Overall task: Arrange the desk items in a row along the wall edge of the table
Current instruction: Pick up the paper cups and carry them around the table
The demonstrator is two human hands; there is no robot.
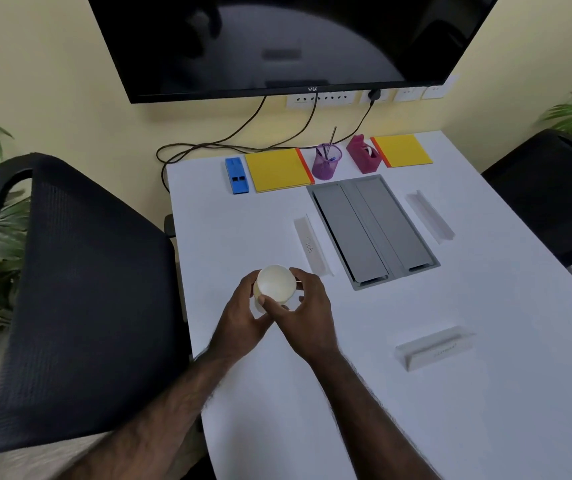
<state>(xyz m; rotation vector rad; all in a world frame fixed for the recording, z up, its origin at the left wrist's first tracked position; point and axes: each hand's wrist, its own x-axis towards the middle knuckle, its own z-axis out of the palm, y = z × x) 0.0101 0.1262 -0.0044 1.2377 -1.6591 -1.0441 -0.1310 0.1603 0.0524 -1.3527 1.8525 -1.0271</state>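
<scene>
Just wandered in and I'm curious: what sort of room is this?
Most likely an office meeting room. A large wall-mounted screen hangs over a white table with a built-in grey cable hatch, clear name-card stands, and black mesh office chairs alongside.

Matt white table [450, 410], purple wire-mesh pen cup [326, 163], glossy black monitor [277, 43], mesh-fabric chair [80, 292].

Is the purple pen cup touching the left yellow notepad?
Cannot tell. In the head view the pen cup overlaps the notepad's orange edge, with no visible gap; it may just stand behind.
</scene>
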